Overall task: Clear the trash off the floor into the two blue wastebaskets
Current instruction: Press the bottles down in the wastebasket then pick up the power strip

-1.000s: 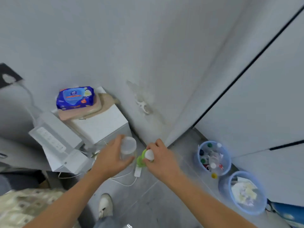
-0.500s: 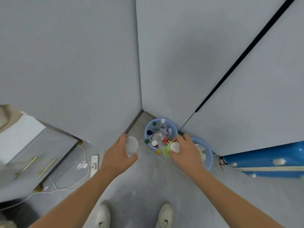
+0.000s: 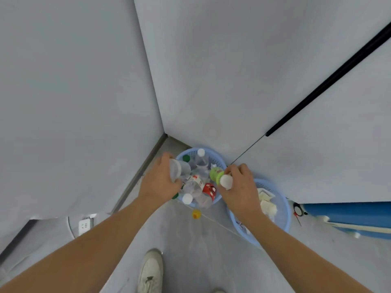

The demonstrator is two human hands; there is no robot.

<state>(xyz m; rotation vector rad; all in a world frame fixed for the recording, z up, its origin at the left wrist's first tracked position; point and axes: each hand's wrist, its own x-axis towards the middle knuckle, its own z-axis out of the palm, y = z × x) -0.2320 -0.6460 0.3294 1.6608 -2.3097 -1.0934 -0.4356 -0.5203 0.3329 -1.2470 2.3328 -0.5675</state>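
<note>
My left hand [image 3: 159, 182] is curled round a clear plastic cup [image 3: 177, 169], fingers wrapped about its wall, the open mouth turned toward me. It looks empty, so I judge it weighs next to nothing and will buckle if I squeeze; a loose hold round the middle is enough. My right hand [image 3: 240, 187] pinches a small green bottle [image 3: 218, 175] by its white cap end, thumb and fingertips closed on it. That one seems stiffer, smooth and a little slippery, so the ridged cap is the sensible place to hold.

Both things hang over the near blue wastebasket [image 3: 218, 158], which stands in the corner of the floor against the two walls: the cup over its left rim, the bottle over its right rim. It is already heaped with clear bottles and a red-labelled one [image 3: 209, 189], so what I drop may bounce or roll off the pile.

The second blue wastebasket [image 3: 284, 212], just right of the first, holds crumpled paper. A yellow cap [image 3: 196, 214] lies on the floor just in front of the first basket's near rim.
</note>
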